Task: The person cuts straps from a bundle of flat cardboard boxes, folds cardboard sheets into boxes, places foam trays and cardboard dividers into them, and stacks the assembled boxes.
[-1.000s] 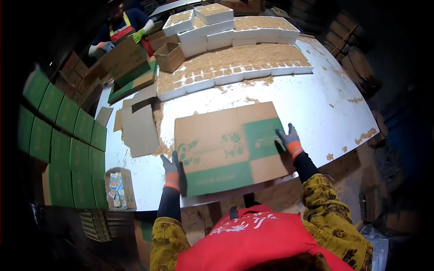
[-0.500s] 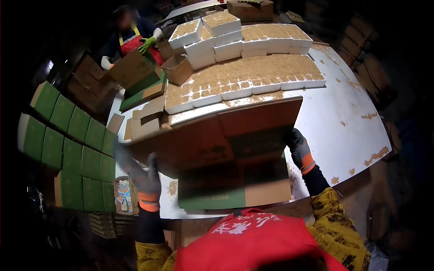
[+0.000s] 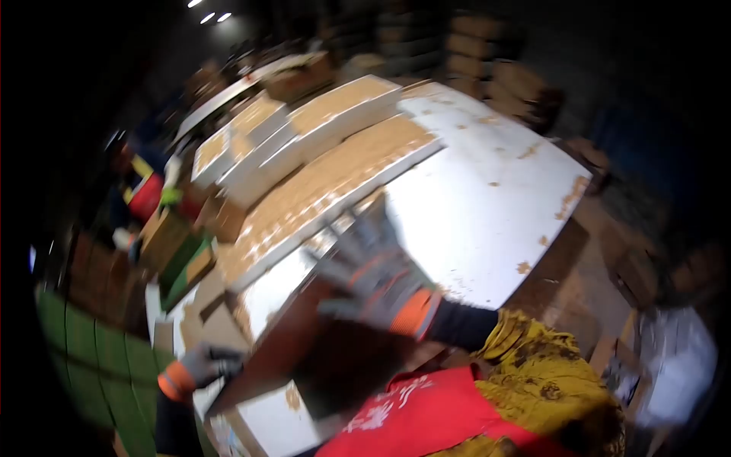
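A brown cardboard box [image 3: 285, 343], blurred and in shadow, stands tilted over the near edge of the white table. My left hand [image 3: 199, 371], in a grey glove with an orange cuff, grips its left edge with bent fingers. Over the upper right part of the cardboard is my right hand [image 3: 373, 278], gloved alike, its fingers spread and nothing held in them. Whether its palm touches the cardboard is hidden. Beyond it, white trays [image 3: 327, 179] filled with brown crumbly material lie in a row.
More filled trays [image 3: 259, 126] are stacked behind. A co-worker [image 3: 145, 190] stands at the far left beside an open carton [image 3: 169, 244]. Green boxes [image 3: 95, 358] are piled at the left. Brown crumbs lie on the white table [image 3: 472, 206]. A plastic bag [image 3: 678, 365] is at the right.
The view has swung right and tilted. The cardboard, flat at first, has been lifted and turned. My right hand has left its right edge and spread open over it; my left hand has gripped the left edge.
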Action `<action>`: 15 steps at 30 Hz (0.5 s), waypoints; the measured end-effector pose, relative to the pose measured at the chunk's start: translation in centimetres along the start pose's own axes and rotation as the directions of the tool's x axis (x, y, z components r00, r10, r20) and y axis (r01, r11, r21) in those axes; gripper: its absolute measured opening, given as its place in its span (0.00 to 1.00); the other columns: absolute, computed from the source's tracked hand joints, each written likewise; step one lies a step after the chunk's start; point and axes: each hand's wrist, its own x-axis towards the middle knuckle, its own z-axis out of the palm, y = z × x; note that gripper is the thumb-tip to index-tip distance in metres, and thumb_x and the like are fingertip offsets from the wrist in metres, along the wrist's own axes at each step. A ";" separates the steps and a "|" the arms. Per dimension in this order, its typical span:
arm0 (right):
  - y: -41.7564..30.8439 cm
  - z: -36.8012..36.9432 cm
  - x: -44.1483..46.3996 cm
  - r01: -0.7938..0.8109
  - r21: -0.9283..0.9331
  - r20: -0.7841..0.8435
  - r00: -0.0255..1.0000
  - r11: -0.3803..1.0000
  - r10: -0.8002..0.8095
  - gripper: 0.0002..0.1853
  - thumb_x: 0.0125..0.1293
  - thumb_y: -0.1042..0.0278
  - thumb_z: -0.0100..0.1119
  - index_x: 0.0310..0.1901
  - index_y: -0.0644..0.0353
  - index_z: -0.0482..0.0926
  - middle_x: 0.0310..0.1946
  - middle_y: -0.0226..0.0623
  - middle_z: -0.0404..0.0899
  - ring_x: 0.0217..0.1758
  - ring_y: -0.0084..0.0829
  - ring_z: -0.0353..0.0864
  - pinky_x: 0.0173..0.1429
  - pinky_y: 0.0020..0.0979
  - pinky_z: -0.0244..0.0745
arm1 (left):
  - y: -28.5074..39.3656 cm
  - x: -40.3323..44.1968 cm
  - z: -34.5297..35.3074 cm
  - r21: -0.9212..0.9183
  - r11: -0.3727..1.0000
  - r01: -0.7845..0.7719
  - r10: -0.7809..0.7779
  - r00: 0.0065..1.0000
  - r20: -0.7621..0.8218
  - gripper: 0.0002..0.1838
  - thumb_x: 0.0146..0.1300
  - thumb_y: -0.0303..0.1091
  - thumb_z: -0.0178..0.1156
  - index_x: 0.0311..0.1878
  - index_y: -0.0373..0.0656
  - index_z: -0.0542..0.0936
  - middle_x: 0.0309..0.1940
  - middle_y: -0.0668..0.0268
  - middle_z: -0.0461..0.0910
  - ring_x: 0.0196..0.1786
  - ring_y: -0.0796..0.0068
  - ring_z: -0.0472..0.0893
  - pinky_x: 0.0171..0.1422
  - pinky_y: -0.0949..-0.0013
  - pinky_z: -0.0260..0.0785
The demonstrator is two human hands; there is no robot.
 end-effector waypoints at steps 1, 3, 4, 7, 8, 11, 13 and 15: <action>-1.0 0.3 -0.3 0.046 0.096 -0.034 0.999 0.994 -0.043 0.43 0.58 0.33 0.52 0.71 0.45 0.57 0.72 0.49 0.48 0.76 0.56 0.40 0.73 0.61 0.29 | 0.0 0.9 0.6 -0.139 0.990 -0.023 0.033 0.997 0.067 0.16 0.58 0.34 0.66 0.46 0.34 0.81 0.32 0.67 0.84 0.34 0.80 0.80 0.41 0.73 0.73; -2.4 1.9 0.0 0.097 0.200 -0.022 0.995 0.975 -0.094 0.44 0.57 0.34 0.54 0.71 0.48 0.56 0.72 0.49 0.49 0.75 0.54 0.42 0.74 0.57 0.33 | 2.0 1.7 1.4 -0.187 0.977 -0.099 0.136 0.971 0.196 0.21 0.57 0.36 0.68 0.49 0.31 0.78 0.31 0.67 0.82 0.35 0.81 0.79 0.42 0.73 0.73; -2.6 2.8 0.4 0.104 0.206 0.020 0.994 0.973 -0.111 0.44 0.57 0.34 0.55 0.71 0.49 0.55 0.72 0.49 0.50 0.75 0.53 0.44 0.75 0.56 0.36 | 2.7 1.7 1.8 -0.132 0.987 -0.096 0.123 0.969 0.214 0.22 0.57 0.37 0.68 0.49 0.31 0.78 0.31 0.67 0.82 0.36 0.81 0.79 0.44 0.74 0.73; -2.5 2.9 -0.4 0.174 0.201 0.019 0.983 0.964 -0.181 0.44 0.56 0.41 0.60 0.71 0.48 0.55 0.72 0.51 0.47 0.76 0.54 0.42 0.75 0.56 0.33 | 2.5 1.0 2.2 0.012 0.975 -0.222 0.220 0.971 0.089 0.22 0.61 0.39 0.65 0.52 0.32 0.76 0.37 0.63 0.83 0.40 0.74 0.81 0.47 0.70 0.73; -2.6 3.0 -1.3 0.210 0.214 -0.035 0.978 0.954 -0.207 0.42 0.57 0.42 0.60 0.70 0.46 0.56 0.73 0.52 0.45 0.76 0.55 0.42 0.75 0.56 0.33 | 1.8 0.5 2.9 0.007 0.966 -0.258 0.258 0.964 -0.067 0.20 0.60 0.39 0.65 0.47 0.32 0.78 0.35 0.64 0.82 0.39 0.76 0.80 0.47 0.72 0.72; -3.5 3.8 -3.6 0.228 0.203 -0.092 0.973 0.952 -0.213 0.36 0.57 0.45 0.60 0.66 0.39 0.61 0.74 0.48 0.42 0.76 0.56 0.38 0.73 0.62 0.36 | -3.3 0.9 2.6 0.188 0.947 -0.260 0.319 0.824 -0.469 0.14 0.61 0.24 0.58 0.49 0.33 0.74 0.43 0.60 0.78 0.46 0.74 0.77 0.52 0.71 0.69; -3.4 4.4 -4.9 0.288 0.211 -0.202 0.948 0.934 -0.247 0.21 0.54 0.50 0.65 0.48 0.45 0.75 0.74 0.45 0.43 0.76 0.57 0.38 0.70 0.69 0.36 | -4.5 1.7 0.7 0.343 0.914 -0.215 0.386 0.721 -0.576 0.14 0.61 0.22 0.57 0.51 0.34 0.73 0.44 0.59 0.77 0.45 0.73 0.76 0.52 0.71 0.68; -3.2 -0.5 -5.9 0.184 0.308 -0.058 0.983 0.933 -0.174 0.13 0.57 0.53 0.61 0.40 0.49 0.78 0.74 0.47 0.43 0.76 0.58 0.39 0.71 0.59 0.46 | -6.6 1.5 -5.4 0.479 0.856 -0.195 0.469 0.685 -0.558 0.17 0.61 0.20 0.55 0.54 0.37 0.72 0.44 0.60 0.74 0.44 0.72 0.74 0.54 0.72 0.66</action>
